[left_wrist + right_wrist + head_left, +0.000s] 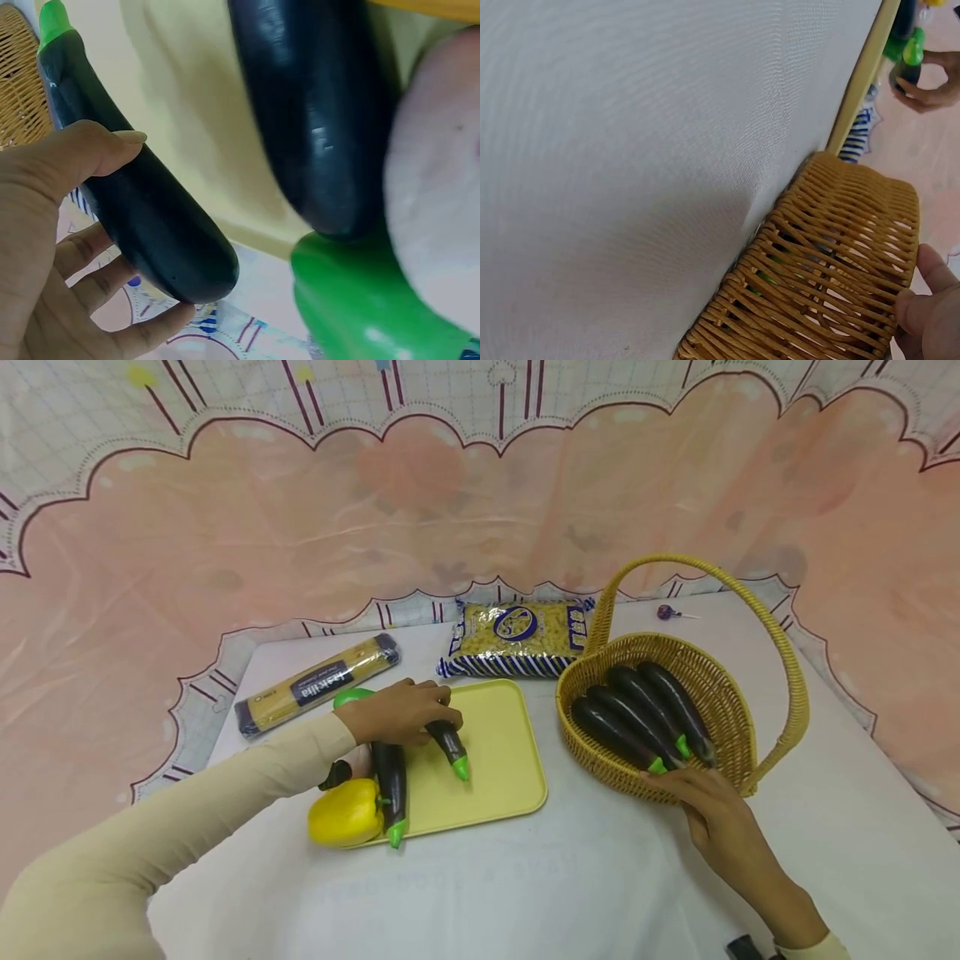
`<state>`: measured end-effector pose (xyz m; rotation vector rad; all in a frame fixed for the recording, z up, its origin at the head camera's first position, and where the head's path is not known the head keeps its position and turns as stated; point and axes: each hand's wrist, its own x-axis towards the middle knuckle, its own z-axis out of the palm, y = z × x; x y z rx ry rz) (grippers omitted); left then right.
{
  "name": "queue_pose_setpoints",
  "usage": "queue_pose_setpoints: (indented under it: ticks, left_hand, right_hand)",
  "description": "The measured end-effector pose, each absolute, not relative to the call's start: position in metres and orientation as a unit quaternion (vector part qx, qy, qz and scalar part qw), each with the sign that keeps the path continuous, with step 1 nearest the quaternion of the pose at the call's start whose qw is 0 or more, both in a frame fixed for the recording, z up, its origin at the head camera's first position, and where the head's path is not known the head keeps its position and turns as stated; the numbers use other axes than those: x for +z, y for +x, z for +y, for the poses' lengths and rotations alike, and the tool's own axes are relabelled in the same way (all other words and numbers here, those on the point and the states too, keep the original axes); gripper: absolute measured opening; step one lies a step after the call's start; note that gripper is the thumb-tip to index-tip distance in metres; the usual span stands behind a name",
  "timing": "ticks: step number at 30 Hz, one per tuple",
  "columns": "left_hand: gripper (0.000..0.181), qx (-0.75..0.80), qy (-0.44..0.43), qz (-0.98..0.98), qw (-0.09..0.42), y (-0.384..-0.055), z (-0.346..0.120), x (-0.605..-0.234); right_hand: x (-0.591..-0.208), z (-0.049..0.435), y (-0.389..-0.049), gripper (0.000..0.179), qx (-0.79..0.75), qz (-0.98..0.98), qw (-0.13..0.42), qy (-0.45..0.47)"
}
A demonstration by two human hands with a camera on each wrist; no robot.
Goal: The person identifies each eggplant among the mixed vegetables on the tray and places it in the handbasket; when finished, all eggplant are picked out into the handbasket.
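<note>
Over the yellow tray (pixel 502 760), my left hand (pixel 405 710) grips a dark eggplant (pixel 142 187) with a green stem end, thumb on one side and fingers on the other. A second eggplant (pixel 390 785) lies on the tray's left side. Around it are a yellow bell pepper (pixel 345 814), a green pepper (pixel 360 300) and a pinkish-white rounded item (pixel 442 180), partly hidden by my arm in the head view. At the right, my right hand (pixel 720 818) holds the near rim of a wicker basket (pixel 840 247), where several eggplants (pixel 630 727) lie side by side.
Behind the tray lie a bag of pasta (pixel 517 631) and, to its left, a long pack of spaghetti (pixel 318 685). A lollipop (pixel 667 612) sits at the back right. The basket's tall handle (pixel 787 668) arches above it. A patterned cloth (pixel 450 510) hangs behind the table.
</note>
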<state>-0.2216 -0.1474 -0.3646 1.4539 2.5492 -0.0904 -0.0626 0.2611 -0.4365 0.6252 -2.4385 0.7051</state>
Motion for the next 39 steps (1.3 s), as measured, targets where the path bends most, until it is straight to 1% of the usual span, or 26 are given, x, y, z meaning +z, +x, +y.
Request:
queue_pose_setpoints:
  ticks: [12,19,24,39]
  left_hand:
    - [0.039,-0.033,0.505,0.859,0.081,-0.226,-0.13,-0.359]
    - [0.038,-0.044,0.503,0.859,0.085,-0.228,-0.117,-0.351]
    - [0.038,-0.05,0.507,0.856,0.086,-0.23,-0.106,-0.348]
    - [0.038,-0.056,0.533,0.842,0.058,-0.237,-0.074,-0.341]
  right_hand:
    - [-0.437,0.262,-0.063,0.069,0.261,-0.899,0.266,0.23]
    - [-0.436,0.262,-0.063,0.069,0.262,-0.901,0.257,0.231]
    - [-0.437,0.261,-0.063,0.069,0.262,-0.901,0.261,0.225]
    - [-0.436,0.261,-0.062,0.069,0.261,-0.902,0.26,0.225]
